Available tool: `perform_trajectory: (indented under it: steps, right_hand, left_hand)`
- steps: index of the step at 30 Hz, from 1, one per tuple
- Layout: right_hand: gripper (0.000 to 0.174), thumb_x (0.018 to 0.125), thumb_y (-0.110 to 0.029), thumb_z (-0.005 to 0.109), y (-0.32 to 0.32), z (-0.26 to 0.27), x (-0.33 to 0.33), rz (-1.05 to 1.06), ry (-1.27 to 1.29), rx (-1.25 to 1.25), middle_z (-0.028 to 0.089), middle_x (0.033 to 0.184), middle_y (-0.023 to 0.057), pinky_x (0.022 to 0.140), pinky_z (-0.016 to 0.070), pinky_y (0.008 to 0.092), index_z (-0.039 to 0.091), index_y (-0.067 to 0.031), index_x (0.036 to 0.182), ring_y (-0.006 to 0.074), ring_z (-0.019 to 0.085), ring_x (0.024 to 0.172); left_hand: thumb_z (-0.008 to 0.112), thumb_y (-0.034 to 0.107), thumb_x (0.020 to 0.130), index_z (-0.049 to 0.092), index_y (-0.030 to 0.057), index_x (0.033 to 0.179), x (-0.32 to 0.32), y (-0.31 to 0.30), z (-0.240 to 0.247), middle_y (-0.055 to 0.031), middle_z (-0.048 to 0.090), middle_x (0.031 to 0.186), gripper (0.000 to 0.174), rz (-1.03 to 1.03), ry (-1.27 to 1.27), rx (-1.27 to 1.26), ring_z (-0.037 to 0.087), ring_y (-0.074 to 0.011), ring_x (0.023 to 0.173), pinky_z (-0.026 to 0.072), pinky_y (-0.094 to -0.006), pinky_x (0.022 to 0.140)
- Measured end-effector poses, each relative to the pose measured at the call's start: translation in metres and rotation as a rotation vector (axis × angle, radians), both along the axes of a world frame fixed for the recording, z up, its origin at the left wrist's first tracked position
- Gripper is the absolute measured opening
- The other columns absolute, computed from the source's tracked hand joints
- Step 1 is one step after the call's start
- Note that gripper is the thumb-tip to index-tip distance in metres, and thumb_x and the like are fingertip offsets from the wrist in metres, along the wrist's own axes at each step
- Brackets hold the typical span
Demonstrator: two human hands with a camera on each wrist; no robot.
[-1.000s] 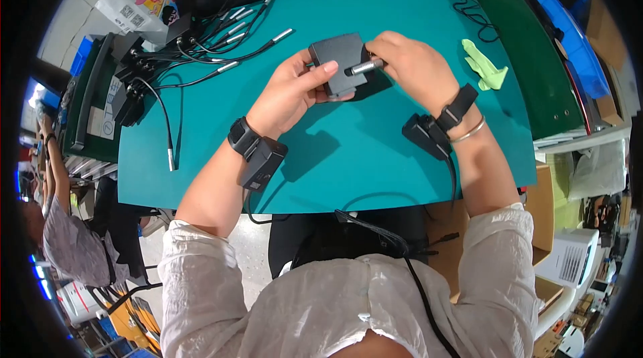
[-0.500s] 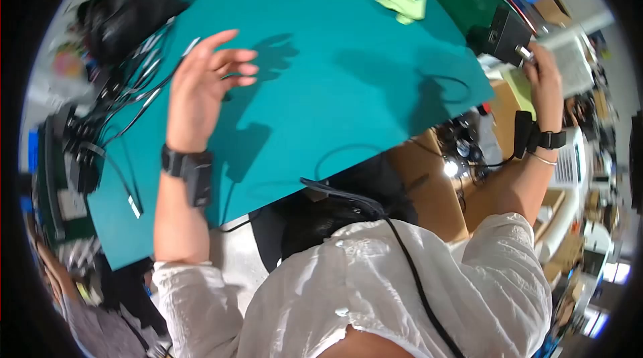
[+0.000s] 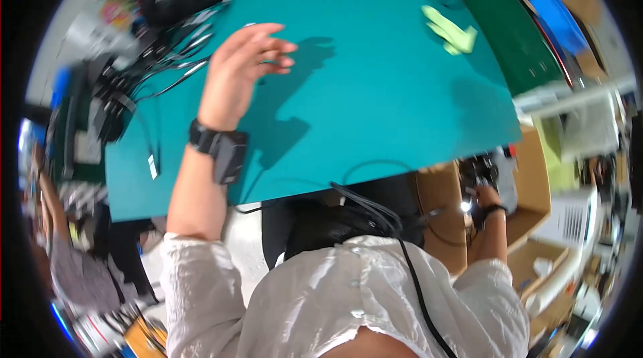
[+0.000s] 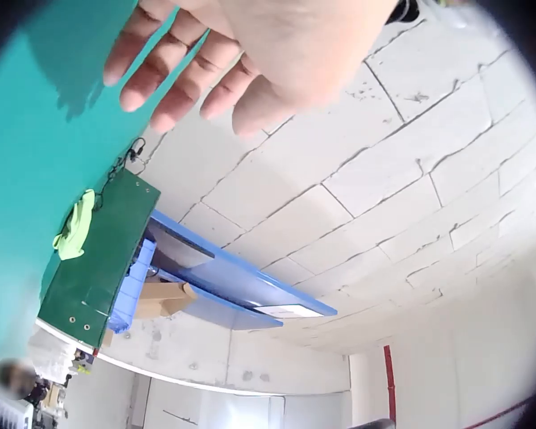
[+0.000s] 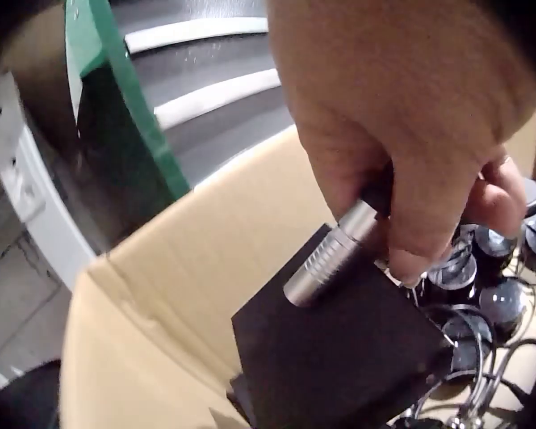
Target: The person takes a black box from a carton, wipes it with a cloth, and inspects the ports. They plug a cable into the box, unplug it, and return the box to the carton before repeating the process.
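Observation:
Down inside a cardboard box (image 5: 161, 295), my right hand (image 5: 411, 116) grips a black box-shaped device (image 5: 330, 357) along with its cable. The cable's ribbed silver connector (image 5: 322, 268) sticks out past the thumb and lies across the device's flat face. In the head view this right hand (image 3: 487, 195) is low at the right, beyond the table edge. Above the green tabletop (image 3: 375, 103), my left hand (image 3: 234, 77) hovers with fingers loosely bent and nothing in them. The left wrist view also shows that hand's fingers (image 4: 192, 85) relaxed.
Several round, glossy black items with cables (image 5: 505, 308) lie in the cardboard box beside the device. On the table are a pale green cloth (image 3: 452, 33) and, at the left, a bundle of black cables (image 3: 167, 70). A green panel (image 3: 509, 30) edges the table's right side.
Both hands held the device over the table at first. The left hand let go; the right carried the device past the table's right edge, then down into the cardboard box.

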State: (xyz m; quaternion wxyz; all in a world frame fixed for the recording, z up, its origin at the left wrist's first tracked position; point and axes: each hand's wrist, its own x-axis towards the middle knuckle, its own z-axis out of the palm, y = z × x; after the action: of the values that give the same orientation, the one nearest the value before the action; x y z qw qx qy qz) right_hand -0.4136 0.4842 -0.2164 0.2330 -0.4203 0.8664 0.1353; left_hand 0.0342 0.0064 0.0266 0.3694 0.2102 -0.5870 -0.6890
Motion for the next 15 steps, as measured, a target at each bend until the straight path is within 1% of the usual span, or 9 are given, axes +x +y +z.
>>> perform_trajectory:
  steps: [1, 2, 4, 5, 7, 9, 10, 11, 15]
  right_hand:
    - [0.019, 0.081, -0.019, 0.058, -0.006, -0.010, 0.001, 0.034, -0.011, -0.053, 0.066, 0.089, 0.0195, 0.074, 0.0503, 0.0503, 0.065, -0.0096, 0.096, 0.0405, 0.062, 0.090]
    - [0.017, 0.081, -0.021, 0.059, -0.026, 0.012, 0.022, 0.024, -0.003, -0.104, 0.065, 0.088, 0.0204, 0.072, 0.0494, 0.0506, 0.066, -0.0089, 0.092, 0.0412, 0.061, 0.089]
    - [0.018, 0.080, -0.024, 0.062, -0.018, -0.020, 0.000, 0.167, -0.068, -0.287, 0.064, 0.087, 0.0202, 0.072, 0.0481, 0.0511, 0.066, -0.0071, 0.085, 0.0425, 0.060, 0.087]
    - [0.021, 0.078, -0.025, 0.064, -0.007, -0.050, -0.024, 0.127, -0.051, -0.188, 0.064, 0.089, 0.0209, 0.072, 0.0482, 0.0497, 0.066, -0.0068, 0.087, 0.0421, 0.060, 0.088]
    - [0.020, 0.075, -0.020, 0.064, -0.022, -0.049, -0.027, 0.086, -0.100, -0.074, 0.064, 0.092, 0.0221, 0.073, 0.0489, 0.0466, 0.068, -0.0077, 0.091, 0.0410, 0.061, 0.090]
    - [0.021, 0.075, -0.018, 0.064, -0.038, -0.039, -0.020, 0.214, -0.127, -0.048, 0.064, 0.088, 0.0226, 0.073, 0.0490, 0.0478, 0.067, -0.0074, 0.092, 0.0420, 0.061, 0.088]
    - [0.022, 0.076, -0.018, 0.063, -0.044, -0.044, -0.020, 0.144, -0.150, 0.012, 0.065, 0.090, 0.0224, 0.074, 0.0496, 0.0479, 0.066, -0.0074, 0.095, 0.0419, 0.062, 0.089]
    - [0.028, 0.076, -0.030, 0.063, -0.049, -0.045, -0.014, 0.065, -0.112, 0.051, 0.064, 0.099, 0.0207, 0.077, 0.0501, 0.0481, 0.067, -0.0119, 0.097, 0.0410, 0.061, 0.094]
    - [0.030, 0.079, -0.029, 0.061, -0.036, -0.102, -0.040, 0.119, -0.121, 0.167, 0.066, 0.103, 0.0191, 0.079, 0.0511, 0.0473, 0.067, -0.0095, 0.101, 0.0384, 0.062, 0.099]
  left_hand:
    - [0.053, 0.022, 0.094, 0.057, -0.0021, 0.115, 0.004, -0.002, 0.004, -0.0150, 0.066, 0.098, 0.032, 0.024, -0.006, -0.009, 0.063, -0.0200, 0.083, 0.0505, -0.0322, 0.076]
    - [0.055, 0.020, 0.093, 0.057, -0.0022, 0.114, 0.009, -0.003, 0.007, -0.0143, 0.066, 0.098, 0.031, 0.050, -0.012, -0.015, 0.063, -0.0193, 0.083, 0.0507, -0.0318, 0.076]
    - [0.056, 0.018, 0.092, 0.058, -0.0017, 0.115, 0.025, -0.005, 0.017, -0.0133, 0.066, 0.100, 0.030, 0.106, -0.083, -0.068, 0.062, -0.0182, 0.088, 0.0505, -0.0329, 0.079]
    - [0.057, 0.018, 0.092, 0.058, -0.0021, 0.113, 0.035, -0.004, 0.021, -0.0126, 0.066, 0.100, 0.029, 0.149, -0.103, -0.143, 0.062, -0.0175, 0.089, 0.0500, -0.0319, 0.079]
    - [0.058, 0.017, 0.091, 0.059, -0.0029, 0.110, 0.059, -0.006, 0.024, -0.0103, 0.066, 0.100, 0.027, 0.270, -0.179, -0.257, 0.061, -0.0150, 0.088, 0.0480, -0.0285, 0.079]
    - [0.059, 0.016, 0.091, 0.059, -0.0027, 0.110, 0.087, -0.006, 0.026, -0.0098, 0.067, 0.100, 0.026, 0.414, -0.230, -0.277, 0.060, -0.0138, 0.087, 0.0475, -0.0276, 0.078]
    - [0.059, 0.015, 0.091, 0.059, -0.0026, 0.109, 0.100, -0.006, 0.026, -0.0093, 0.067, 0.100, 0.026, 0.501, -0.271, -0.286, 0.059, -0.0127, 0.085, 0.0469, -0.0267, 0.077]
    - [0.059, 0.013, 0.090, 0.059, -0.0023, 0.109, 0.116, -0.009, 0.026, -0.0085, 0.067, 0.102, 0.024, 0.556, -0.296, -0.295, 0.058, -0.0109, 0.084, 0.0464, -0.0258, 0.076]
    - [0.062, 0.012, 0.088, 0.062, -0.0012, 0.109, 0.181, -0.024, 0.020, -0.0059, 0.067, 0.102, 0.025, 0.939, -0.406, -0.446, 0.059, -0.0100, 0.086, 0.0468, -0.0250, 0.076]
